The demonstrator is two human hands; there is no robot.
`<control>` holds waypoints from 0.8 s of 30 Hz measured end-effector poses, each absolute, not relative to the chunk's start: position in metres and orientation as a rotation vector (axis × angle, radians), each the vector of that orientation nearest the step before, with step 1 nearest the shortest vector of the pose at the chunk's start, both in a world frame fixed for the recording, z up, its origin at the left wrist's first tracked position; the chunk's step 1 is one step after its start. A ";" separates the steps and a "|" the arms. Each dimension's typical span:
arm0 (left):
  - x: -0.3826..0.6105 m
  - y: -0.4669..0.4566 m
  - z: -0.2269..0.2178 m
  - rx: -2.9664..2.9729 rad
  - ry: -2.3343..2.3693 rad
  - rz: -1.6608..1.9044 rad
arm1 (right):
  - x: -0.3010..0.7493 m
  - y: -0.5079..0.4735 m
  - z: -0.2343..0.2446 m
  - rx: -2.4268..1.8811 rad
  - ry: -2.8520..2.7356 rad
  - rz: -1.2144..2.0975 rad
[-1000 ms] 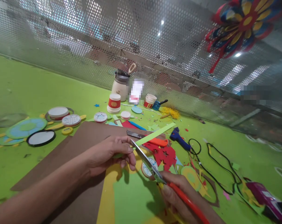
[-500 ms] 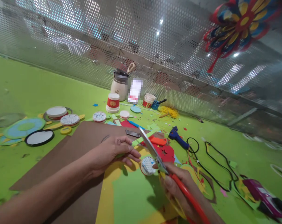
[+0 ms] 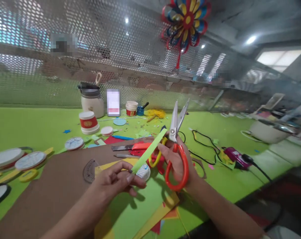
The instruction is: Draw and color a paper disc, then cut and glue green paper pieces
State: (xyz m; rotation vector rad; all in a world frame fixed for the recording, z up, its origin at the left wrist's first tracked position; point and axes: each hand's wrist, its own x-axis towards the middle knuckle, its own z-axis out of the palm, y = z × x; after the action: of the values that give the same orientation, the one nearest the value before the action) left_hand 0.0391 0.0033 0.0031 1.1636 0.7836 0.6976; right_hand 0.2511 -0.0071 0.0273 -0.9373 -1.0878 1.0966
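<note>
My left hand (image 3: 122, 181) pinches the lower end of a light green paper strip (image 3: 149, 151) between thumb and fingers. The strip slants up to the right, its upper end close to my right fingers. My right hand (image 3: 176, 159) is closed around scissors (image 3: 176, 167) with red handles. Their blades point upward and stand apart. A yellow loop (image 3: 155, 161) shows by the right fingers; whether it belongs to the scissors I cannot tell. Below the hands lie a green paper sheet (image 3: 133, 212) and a white round lid (image 3: 143, 172) with blue marks, partly covered by my left fingers.
Brown board (image 3: 58, 189) covers the left front, bearing a clear protractor (image 3: 89, 171). An orange utility knife (image 3: 140, 146) lies beyond my hands. White jars, lids and a kettle (image 3: 92, 103) stand at the back left. Black cord (image 3: 205, 154) and a purple tool (image 3: 236, 156) are right.
The view has turned right and levelled. The scissors have swung upright and their blades now show spread apart. The green strip now rises clearly between my hands, still in my left fingers.
</note>
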 end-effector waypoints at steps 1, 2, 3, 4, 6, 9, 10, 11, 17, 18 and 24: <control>0.041 0.003 0.001 1.166 0.773 0.678 | 0.251 -0.007 0.027 -0.919 -1.035 1.103; 0.043 0.002 0.000 1.169 0.762 0.662 | 0.251 -0.007 0.026 -0.894 -0.982 1.112; 0.044 0.000 0.000 1.169 0.751 0.651 | 0.251 -0.007 0.026 -0.871 -0.942 1.116; 0.046 -0.001 0.000 1.168 0.737 0.646 | 0.251 -0.007 0.026 -0.859 -0.928 1.108; 0.049 -0.005 0.002 1.165 0.710 0.651 | 0.251 -0.007 0.025 -0.864 -0.938 1.070; 0.052 -0.009 0.004 1.158 0.703 0.666 | 0.249 -0.007 0.026 -0.901 -0.959 1.030; 0.053 -0.010 0.004 1.157 0.708 0.660 | 0.248 -0.007 0.027 -0.916 -0.961 1.031; 0.053 -0.010 0.003 1.155 0.707 0.650 | 0.248 -0.007 0.028 -0.929 -0.966 1.034; 0.049 -0.007 0.006 1.157 0.724 0.588 | 0.259 -0.003 0.042 -0.937 -1.091 0.986; 0.048 -0.006 0.010 1.152 0.763 0.605 | 0.262 -0.002 0.045 -0.937 -1.106 0.977; 0.042 -0.002 0.024 0.947 0.866 0.722 | 0.263 0.008 0.053 -0.916 -1.117 1.217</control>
State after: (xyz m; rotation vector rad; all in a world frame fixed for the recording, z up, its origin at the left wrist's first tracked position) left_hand 0.0416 -0.0022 0.0239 0.9468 0.8661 0.7219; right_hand 0.2629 0.0084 0.0531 -0.9160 -1.1171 1.2173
